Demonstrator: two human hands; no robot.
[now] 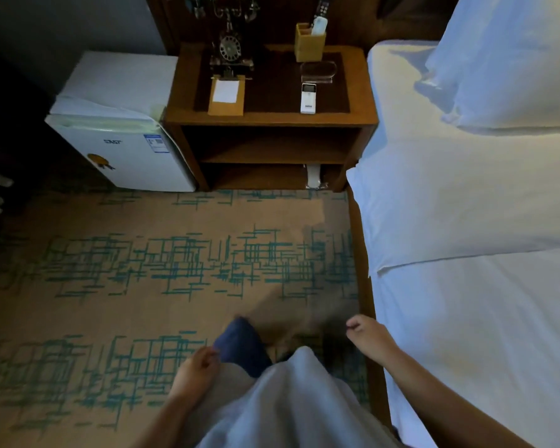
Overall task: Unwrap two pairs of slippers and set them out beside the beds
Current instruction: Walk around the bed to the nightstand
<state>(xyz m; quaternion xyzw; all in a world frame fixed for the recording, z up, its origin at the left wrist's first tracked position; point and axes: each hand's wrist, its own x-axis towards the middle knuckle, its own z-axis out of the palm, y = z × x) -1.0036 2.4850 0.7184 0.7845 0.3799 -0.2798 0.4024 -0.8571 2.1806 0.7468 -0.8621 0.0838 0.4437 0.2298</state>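
White-sheeted bed (pixel 485 318) w/ pillows fills the right side, tan carpet w/ teal line pattern (pixel 143 270) the rest, w/ a white mini fridge (pixel 120 124) and a dark wooden nightstand (pixel 269 118) at the far wall. The only wrapped thing I can spot is a white packet in clear film (pixel 313 176) on the nightstand's bottom shelf, prob. slippers but too small to be sure. Left hand (pixel 196 371) and right hand (pixel 367 336) hang w/ fingers loosely curled, holding nothing; risk: only one packet shows, so the 2nd pair may get missed, and in this dim light the clear film could be fumbled.
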